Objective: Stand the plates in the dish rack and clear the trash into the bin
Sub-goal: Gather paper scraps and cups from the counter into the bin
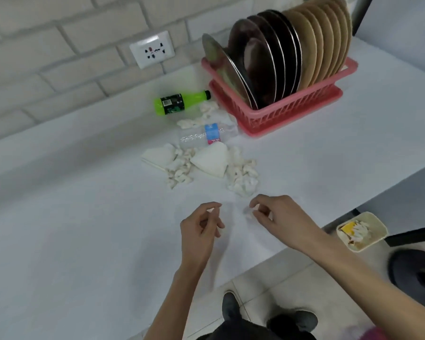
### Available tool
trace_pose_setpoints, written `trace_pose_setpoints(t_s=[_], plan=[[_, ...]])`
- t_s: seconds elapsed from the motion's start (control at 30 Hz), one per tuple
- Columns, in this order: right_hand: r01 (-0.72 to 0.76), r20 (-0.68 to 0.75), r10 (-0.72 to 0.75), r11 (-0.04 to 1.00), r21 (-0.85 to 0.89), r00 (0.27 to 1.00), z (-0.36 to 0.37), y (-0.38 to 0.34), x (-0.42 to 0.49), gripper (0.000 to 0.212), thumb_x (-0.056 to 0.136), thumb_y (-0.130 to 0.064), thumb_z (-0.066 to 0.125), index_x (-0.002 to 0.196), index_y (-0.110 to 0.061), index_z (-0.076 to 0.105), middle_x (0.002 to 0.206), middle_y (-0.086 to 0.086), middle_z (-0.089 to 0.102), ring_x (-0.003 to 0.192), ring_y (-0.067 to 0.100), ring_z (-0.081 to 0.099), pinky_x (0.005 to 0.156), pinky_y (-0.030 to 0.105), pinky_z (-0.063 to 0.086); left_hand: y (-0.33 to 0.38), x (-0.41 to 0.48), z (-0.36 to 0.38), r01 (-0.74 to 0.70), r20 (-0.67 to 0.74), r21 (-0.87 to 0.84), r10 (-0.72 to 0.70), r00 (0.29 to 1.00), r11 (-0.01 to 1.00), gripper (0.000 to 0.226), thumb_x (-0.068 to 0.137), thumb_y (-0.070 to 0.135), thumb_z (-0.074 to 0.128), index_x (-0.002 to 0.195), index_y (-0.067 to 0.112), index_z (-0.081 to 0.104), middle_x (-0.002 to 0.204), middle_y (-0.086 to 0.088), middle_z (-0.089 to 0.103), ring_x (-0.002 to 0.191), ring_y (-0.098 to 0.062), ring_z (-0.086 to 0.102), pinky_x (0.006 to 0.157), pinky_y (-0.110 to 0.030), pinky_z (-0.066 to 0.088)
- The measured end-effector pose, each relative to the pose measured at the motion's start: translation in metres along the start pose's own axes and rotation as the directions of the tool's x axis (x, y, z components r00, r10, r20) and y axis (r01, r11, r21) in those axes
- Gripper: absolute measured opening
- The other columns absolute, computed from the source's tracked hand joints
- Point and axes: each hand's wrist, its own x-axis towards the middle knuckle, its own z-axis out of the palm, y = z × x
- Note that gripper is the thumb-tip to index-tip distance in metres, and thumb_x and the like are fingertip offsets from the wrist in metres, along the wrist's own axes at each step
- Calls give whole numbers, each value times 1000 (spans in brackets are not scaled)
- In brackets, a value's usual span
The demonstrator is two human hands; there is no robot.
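A pink dish rack [292, 111] at the back right holds several upright plates [268, 60]: steel, dark and tan. Trash lies in front of it: a green bottle [179, 104] on its side, a clear water bottle [206, 137] with a blue label, two folded napkins [211, 159] and crumpled tissues [243, 175]. My right hand [280, 217] hovers low over the table and pinches a small white scrap [250, 212] between thumb and forefinger. My left hand [201, 229] is beside it with its fingers curled; whether it holds anything is unclear.
A beige bin [378, 222] with trash inside stands on the floor beyond the table's right edge. A black round object [415, 271] lies near it. A wall socket [152, 49] sits on the brick wall. The white table [71, 229] ends just before my shoes [231, 305].
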Motion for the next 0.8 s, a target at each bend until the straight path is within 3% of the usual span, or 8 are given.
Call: trace_pose_setpoints(t_s=[0.1, 0.23, 0.4, 0.57, 0.7, 0.8], plan=[[14, 57, -14, 1000, -6, 998, 16, -23, 19, 26, 98, -23, 54, 124, -23, 60, 81, -5, 69, 69, 12, 60, 70, 30, 51, -9, 21, -35, -9, -56, 78, 13, 998, 997, 15, 97, 13, 59, 100, 23, 71, 70, 0, 68, 59, -15, 62, 58, -30, 55], [30, 91, -28, 999, -16, 995, 37, -42, 47, 35, 98, -24, 53, 133, -24, 52, 82, -5, 68, 73, 14, 61, 72, 32, 51, -27, 61, -76, -10, -132, 336, 58, 990, 942, 18, 92, 24, 65, 108, 30, 68, 78, 16, 65, 59, -6, 59, 65, -33, 55], [32, 114, -31, 999, -10, 993, 64, -59, 82, 46, 97, -22, 51, 141, -23, 40, 80, 0, 66, 73, 18, 60, 71, 36, 52, -38, 108, -112, -2, -79, 635, 67, 995, 773, 49, 84, 42, 72, 128, 33, 54, 109, 11, 55, 83, -13, 59, 74, -31, 48], [27, 44, -26, 999, -25, 999, 87, -78, 119, 54, 96, -26, 52, 146, -19, 33, 106, 6, 55, 94, 24, 57, 76, 35, 47, -50, 132, -128, -104, 115, 683, 34, 993, 723, 56, 78, 47, 77, 129, 33, 59, 117, 13, 49, 81, -5, 52, 72, -28, 48], [-27, 14, 28, 999, -32, 1000, 101, -86, 144, 61, 96, -29, 53, 150, -17, 25, 132, 12, 46, 114, 31, 54, 88, 43, 49, -55, 130, -127, -167, 199, 686, 39, 979, 708, 42, 78, 45, 78, 116, 33, 66, 108, 18, 48, 70, 2, 49, 64, -23, 40], [-74, 1, 74, 996, -43, 997, 108, -88, 154, 51, 96, -31, 52, 142, -17, 37, 129, 10, 48, 113, 31, 54, 85, 40, 49, -58, 125, -126, -181, 205, 652, 59, 977, 737, 23, 79, 38, 79, 97, 28, 70, 104, 18, 50, 69, 5, 51, 63, -23, 39]])
